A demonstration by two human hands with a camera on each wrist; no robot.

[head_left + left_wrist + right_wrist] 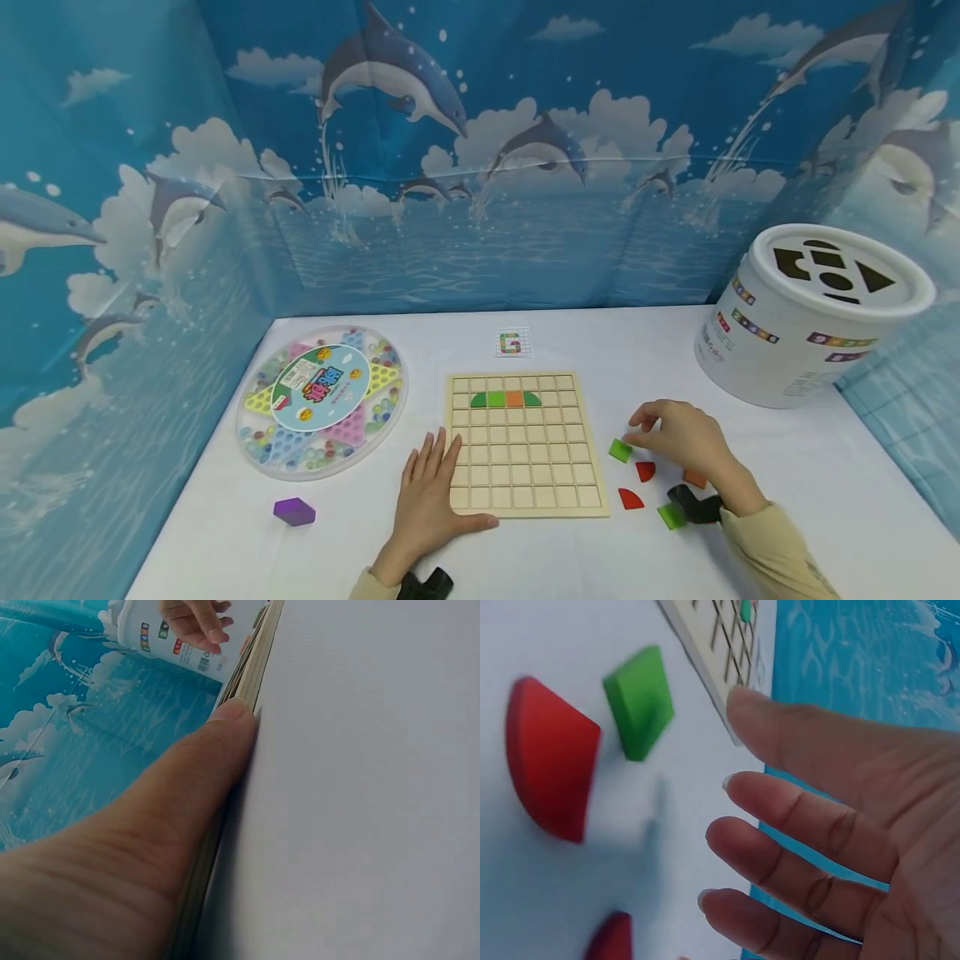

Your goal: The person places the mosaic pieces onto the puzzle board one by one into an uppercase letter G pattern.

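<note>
My left hand (430, 500) rests against the left and near edges of a wooden grid board (517, 514), its fingers spread. The left wrist view shows its thumb (202, 754) along the board's side. In an upper row of the board lie a green quarter-round piece (478, 401), a green square (497, 399), an orange square (513, 399) and another green quarter-round. My right hand (678, 435) hovers beside a loose green square (640, 703), fingers bent loosely with nothing between them. Near it lie two red quarter-round pieces (551, 759), an orange piece (695, 478) and another green square (672, 516).
Behind the board lies a small pattern card (513, 342). A round marble board game (322, 479) sits at the left, a purple block (295, 512) nearer. A large white bucket (795, 358) with a slotted lid stands at the back right. Dolphin-print curtains surround the table.
</note>
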